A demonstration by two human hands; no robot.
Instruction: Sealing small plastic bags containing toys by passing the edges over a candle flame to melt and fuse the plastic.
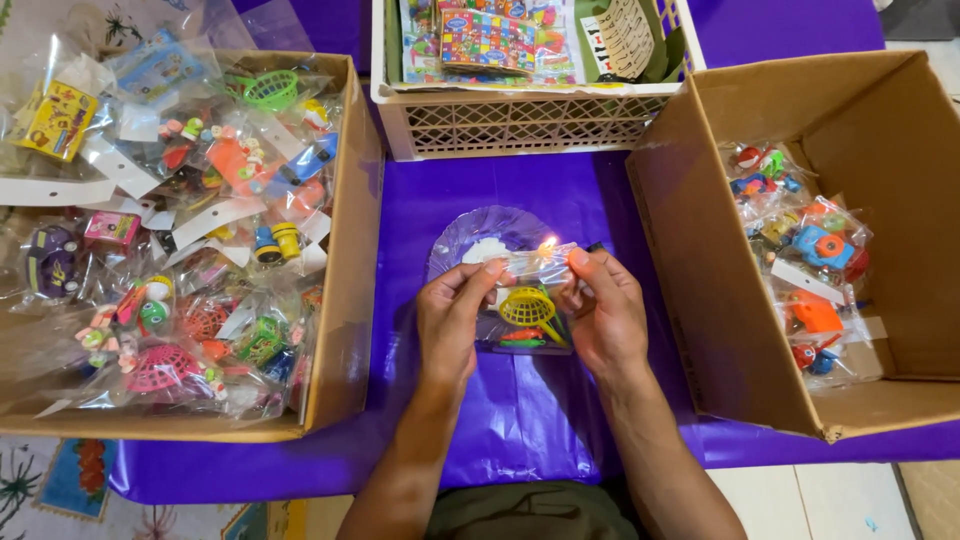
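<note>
Head view: a clear plastic toy bag (pixel 528 305), with a yellow basket toy (pixel 527 306) and small red and green pieces seen inside, is held just above the purple-covered surface (pixel 520 410) between two cardboard boxes. Its top edge is pinched from both sides, the grip of the left hand (pixel 452 318) being closed on the left corner between thumb and forefinger, and that of the right hand (pixel 602 310) closed likewise on the right corner. A small flame (pixel 547 243) is seen at the top edge between the fingertips.
</note>
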